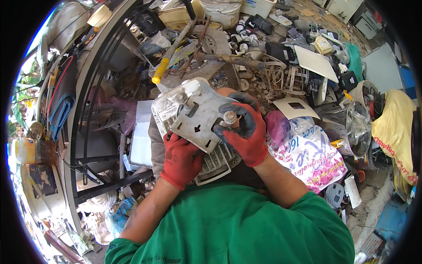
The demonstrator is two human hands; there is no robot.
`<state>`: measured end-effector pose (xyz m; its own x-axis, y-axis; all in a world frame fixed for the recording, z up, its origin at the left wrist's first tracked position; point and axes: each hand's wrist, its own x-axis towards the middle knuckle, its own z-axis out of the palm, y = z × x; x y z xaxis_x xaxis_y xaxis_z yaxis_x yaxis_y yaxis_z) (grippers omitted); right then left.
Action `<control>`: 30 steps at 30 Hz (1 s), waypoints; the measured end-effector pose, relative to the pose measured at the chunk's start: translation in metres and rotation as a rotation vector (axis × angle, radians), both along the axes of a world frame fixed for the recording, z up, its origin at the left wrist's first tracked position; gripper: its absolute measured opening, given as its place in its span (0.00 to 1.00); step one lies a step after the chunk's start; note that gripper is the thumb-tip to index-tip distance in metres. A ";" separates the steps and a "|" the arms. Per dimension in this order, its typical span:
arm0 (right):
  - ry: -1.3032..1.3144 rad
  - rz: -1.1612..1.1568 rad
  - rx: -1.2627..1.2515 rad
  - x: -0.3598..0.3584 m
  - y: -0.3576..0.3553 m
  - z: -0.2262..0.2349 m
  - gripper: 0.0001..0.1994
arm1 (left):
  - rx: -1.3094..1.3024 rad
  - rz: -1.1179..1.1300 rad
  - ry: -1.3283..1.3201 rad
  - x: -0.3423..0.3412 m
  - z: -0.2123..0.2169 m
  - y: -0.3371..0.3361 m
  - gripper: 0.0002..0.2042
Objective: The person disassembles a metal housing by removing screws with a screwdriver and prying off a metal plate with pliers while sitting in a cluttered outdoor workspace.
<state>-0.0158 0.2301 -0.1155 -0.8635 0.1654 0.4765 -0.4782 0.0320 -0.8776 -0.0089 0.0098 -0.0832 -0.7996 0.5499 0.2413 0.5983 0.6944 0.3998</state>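
A grey-white metal housing [218,165] with cooling fins, which looks like a lamp body, lies tilted in front of my torso. Across its upper face sits a flat metal bracket plate [187,127] with keyhole slots. One bolt [181,97] stands up from the plate's far left part, and another bolt [230,117] is at its right side. My left hand [182,162], in a red glove, is closed around the near left edge; its fingertips are partly hidden underneath. My right hand [247,127], in a red and dark grey glove, curls thumb and fingers about the right bolt.
A black metal frame [97,75] rises on the left. Ahead lies a hammer-like tool with a yellow handle end [161,72] among scrap. To the right are a printed plastic bag [303,152], a clear bin [358,127] and a yellow sack [394,127].
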 end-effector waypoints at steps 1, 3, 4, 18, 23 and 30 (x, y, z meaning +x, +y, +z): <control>-0.018 0.011 -0.035 0.001 -0.001 0.000 0.24 | 0.033 0.008 -0.007 0.000 0.000 0.001 0.16; -0.025 0.019 -0.058 0.001 -0.002 0.001 0.25 | 0.065 0.036 -0.015 0.001 -0.001 0.001 0.16; -0.015 0.016 -0.045 0.000 -0.002 0.001 0.25 | 0.063 0.056 -0.016 0.001 -0.003 0.001 0.15; -0.001 -0.021 0.040 0.001 0.001 -0.005 0.26 | 0.119 0.110 -0.024 0.003 -0.008 0.003 0.14; -0.061 -0.017 -0.007 0.000 0.003 -0.008 0.26 | -0.033 0.037 0.015 0.000 0.001 0.008 0.13; -0.046 -0.027 -0.021 0.002 -0.001 -0.010 0.25 | 0.144 0.068 -0.033 0.002 -0.012 0.000 0.15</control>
<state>-0.0137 0.2294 -0.1258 -0.8795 0.1986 0.4325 -0.4365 0.0257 -0.8994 -0.0071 0.0103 -0.0953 -0.8427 0.4558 0.2865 0.5365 0.6669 0.5171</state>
